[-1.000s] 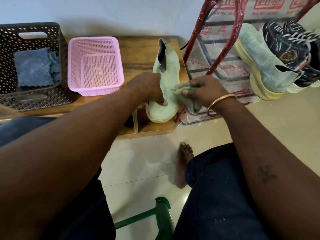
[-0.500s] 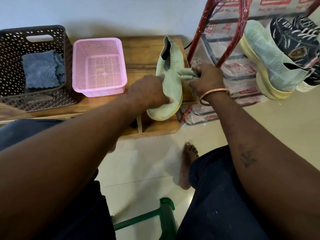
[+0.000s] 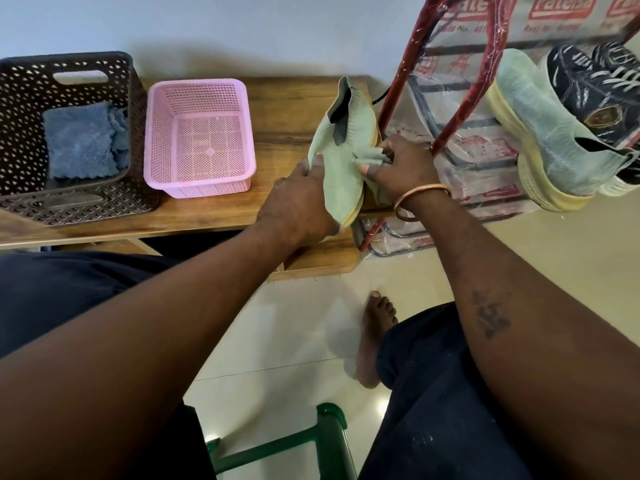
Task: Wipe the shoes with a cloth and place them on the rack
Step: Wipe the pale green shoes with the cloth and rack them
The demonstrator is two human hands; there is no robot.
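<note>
gripping green shoe [image 3: 341, 161] toe, left hand [image 3: 298, 206]; right hand [image 3: 403, 168] pinching cloth [image 3: 369, 159] against it.

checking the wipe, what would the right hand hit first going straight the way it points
The shoe: the right hand presses the cloth against its side, so nothing else seems to lie between.

The left hand [image 3: 298, 206] covers the toe of the green shoe [image 3: 341, 157] at centre frame. Most of the cloth [image 3: 369, 160] is buried in the right hand [image 3: 403, 168]. The rack [image 3: 412, 57] runs off the top and right edges, the dark shoes [image 3: 595, 84] off the right, and the brown basket [image 3: 20, 109] off the left.
</note>
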